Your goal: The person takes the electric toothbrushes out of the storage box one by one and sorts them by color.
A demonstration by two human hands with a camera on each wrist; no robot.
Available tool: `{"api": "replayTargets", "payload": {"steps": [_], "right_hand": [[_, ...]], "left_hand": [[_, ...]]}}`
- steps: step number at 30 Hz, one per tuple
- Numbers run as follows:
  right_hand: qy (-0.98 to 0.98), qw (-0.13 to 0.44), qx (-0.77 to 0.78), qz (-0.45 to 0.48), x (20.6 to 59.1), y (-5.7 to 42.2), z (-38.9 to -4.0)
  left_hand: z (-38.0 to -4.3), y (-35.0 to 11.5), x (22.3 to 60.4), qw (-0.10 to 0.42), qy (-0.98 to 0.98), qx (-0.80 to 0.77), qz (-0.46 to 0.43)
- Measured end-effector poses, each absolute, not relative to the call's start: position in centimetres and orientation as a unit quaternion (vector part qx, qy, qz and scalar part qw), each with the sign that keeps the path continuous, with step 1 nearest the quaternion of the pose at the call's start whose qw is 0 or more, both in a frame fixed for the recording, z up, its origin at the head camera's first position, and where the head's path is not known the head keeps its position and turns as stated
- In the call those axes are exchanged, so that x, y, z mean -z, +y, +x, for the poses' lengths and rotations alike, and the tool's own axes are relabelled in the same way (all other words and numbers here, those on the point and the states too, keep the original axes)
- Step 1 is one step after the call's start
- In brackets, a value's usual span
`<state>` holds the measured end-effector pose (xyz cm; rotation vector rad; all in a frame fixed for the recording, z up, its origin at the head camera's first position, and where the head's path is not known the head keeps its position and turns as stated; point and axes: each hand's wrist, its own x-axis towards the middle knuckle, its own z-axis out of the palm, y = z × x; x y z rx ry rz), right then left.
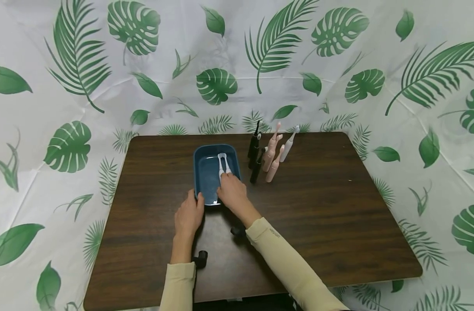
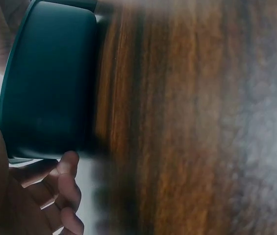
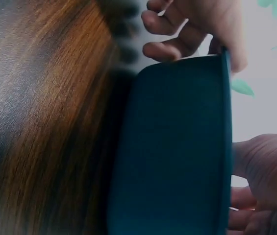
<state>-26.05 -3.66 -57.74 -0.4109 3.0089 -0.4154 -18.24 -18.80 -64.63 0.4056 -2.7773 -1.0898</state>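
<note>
A blue rectangular tray [image 1: 207,179] with raised walls stands on the table in the head view. Two white electric toothbrushes [image 1: 221,165] lie side by side along its right part, heads toward the far wall. My right hand [image 1: 234,193] reaches over the near right corner and holds their handles, covering the lower ends. At the near left corner my left hand [image 1: 187,217] grips the tray's rim, thumb over the edge. In the left wrist view its fingers [image 2: 68,188] curl beside the tray's outer wall [image 2: 50,83]. The right wrist view hides the toothbrushes behind that wall.
Right of the tray, several electric toothbrushes stand upright close together: black ones [image 1: 254,149], pink ones [image 1: 274,167] and a white one [image 1: 287,147]. The brown wooden table [image 1: 330,207] ends at a leaf-printed curtain [image 1: 174,90]. Black wrist devices [image 1: 200,259] sit by both wrists.
</note>
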Motion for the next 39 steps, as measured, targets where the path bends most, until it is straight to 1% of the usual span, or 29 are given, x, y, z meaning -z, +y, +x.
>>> {"api": "replayTargets", "payload": {"steps": [2,7,8,14,16,23,27,34,39], "right_hand": [[0.982,0.042,0.135,-0.127,57.8,-3.9,-26.2],[0.985,0.018,0.122,-0.119,58.2,-4.5,-26.6],[0.985,0.013,0.121,-0.12,58.2,-4.5,-26.7],[0.984,0.012,0.115,-0.135,58.6,-4.7,-26.8],[0.984,0.015,0.113,-0.139,58.7,-4.7,-26.8],[0.984,0.033,0.105,-0.142,58.6,-5.1,-26.7],[0.985,0.04,0.094,-0.141,58.3,-5.4,-26.7],[0.987,0.06,0.068,-0.133,58.3,-6.0,-26.9],[0.986,0.07,0.069,-0.135,58.5,-6.2,-27.0]], "left_hand": [[-18.3,-18.9,64.5,0.057,-0.921,0.363,0.132],[-18.6,-19.1,65.0,0.068,-0.918,0.37,0.125],[-18.5,-19.0,64.6,0.069,-0.917,0.373,0.125],[-18.6,-18.9,64.7,0.063,-0.914,0.378,0.133],[-18.7,-18.9,65.1,0.064,-0.916,0.373,0.134],[-18.0,-18.8,63.8,0.05,-0.91,0.388,0.139],[-18.3,-19.1,64.5,0.051,-0.914,0.379,0.134],[-17.8,-18.9,63.2,0.034,-0.911,0.387,0.141],[-17.9,-18.8,63.4,0.026,-0.91,0.389,0.141]]}}
